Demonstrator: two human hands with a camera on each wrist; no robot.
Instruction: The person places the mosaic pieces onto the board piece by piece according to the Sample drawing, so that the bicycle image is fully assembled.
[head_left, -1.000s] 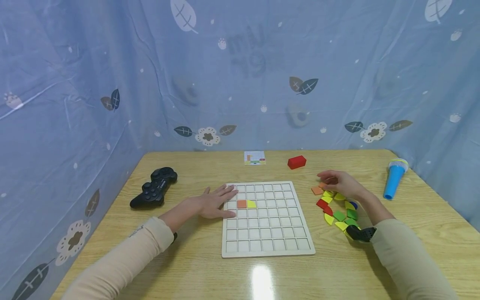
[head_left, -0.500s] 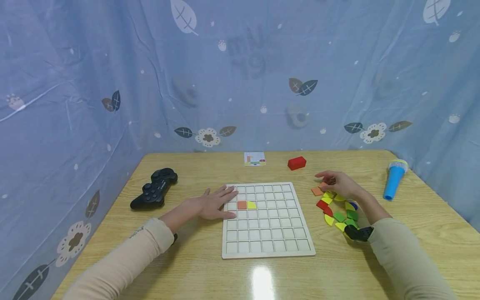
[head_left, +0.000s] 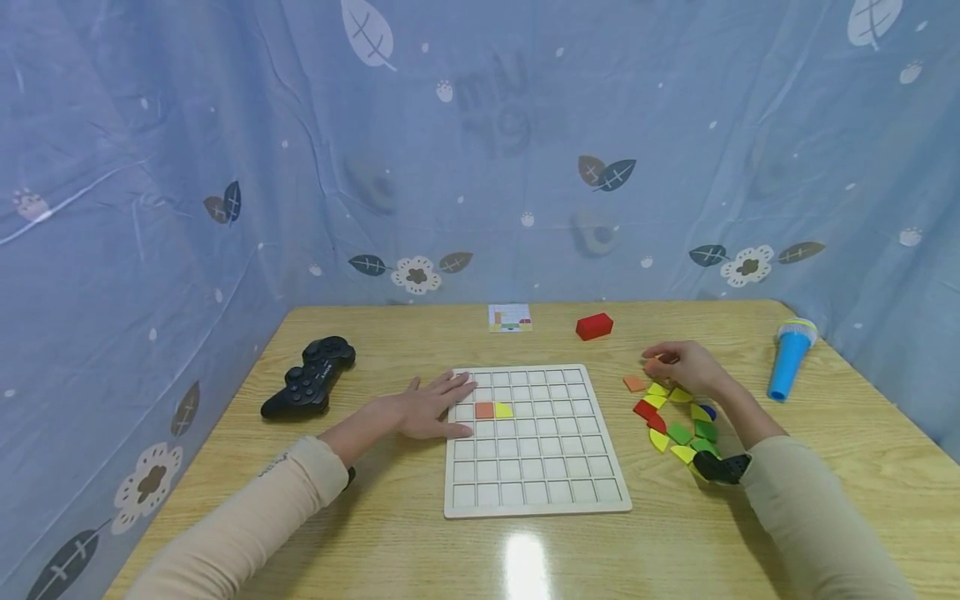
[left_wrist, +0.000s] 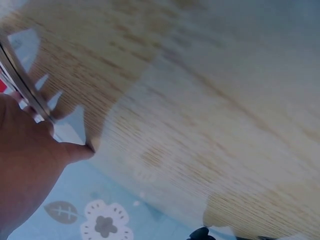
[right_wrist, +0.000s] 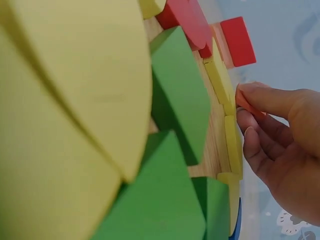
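Note:
My left hand (head_left: pixel 433 410) lies flat with spread fingers over the left edge of a white grid board (head_left: pixel 540 492). On that board an orange square tile (head_left: pixel 484 410) sits beside a yellow quarter-round tile (head_left: pixel 503 410). At the right, my right hand (head_left: pixel 688 367) pinches an orange tile (right_wrist: pixel 251 99) between thumb and fingers, at the far end of the loose pieces. Another orange tile (head_left: pixel 633 383) lies just left of it on the table. Yellow tiles (head_left: pixel 658 440), red tiles (head_left: pixel 645 409) and green tiles (head_left: pixel 679 433) are spread below that hand, some partly under its wrist.
A black game controller (head_left: pixel 311 377) lies on the left of the table. Toward the back are a small printed card (head_left: pixel 510 317) and a red block (head_left: pixel 595 326). A blue toy microphone (head_left: pixel 790 358) lies at the far right. Blue patterned cloth hangs behind the table.
My right hand has picked up one of the two orange tiles and drawn it slightly right, away from the other. The left hand stays in place on the board.

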